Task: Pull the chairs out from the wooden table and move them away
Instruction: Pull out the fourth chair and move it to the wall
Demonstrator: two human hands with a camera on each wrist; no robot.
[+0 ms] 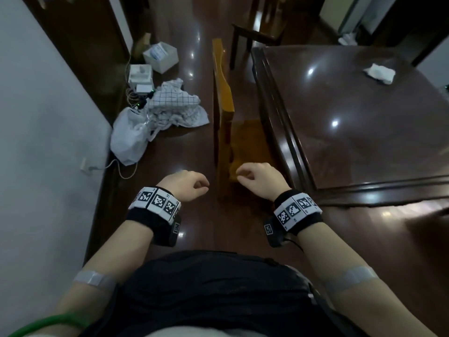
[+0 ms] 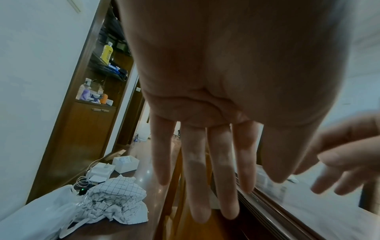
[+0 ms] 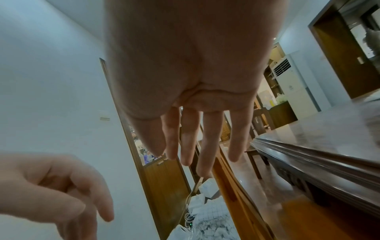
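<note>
An orange-brown wooden chair [image 1: 223, 98] stands tucked against the left edge of the dark wooden table [image 1: 352, 113], its seat [image 1: 250, 139] partly under the tabletop. My left hand [image 1: 192, 184] hovers just left of the chair's near corner, fingers loosely hanging and holding nothing. My right hand [image 1: 252, 176] hangs above the seat's near end, relaxed and empty. In the wrist views, the fingers of my left hand [image 2: 197, 178] and of my right hand [image 3: 191, 139] point down, straight and apart. A second, darker chair [image 1: 257, 32] stands farther off beyond the table's far corner.
On the floor to the left lie a checked cloth [image 1: 175, 103], a white plastic bag [image 1: 128, 139], white boxes [image 1: 160, 54] and cables by the white wall [image 1: 43, 117]. A white tissue [image 1: 379, 72] lies on the table. A brown cabinet [image 2: 88, 123] stands along the wall.
</note>
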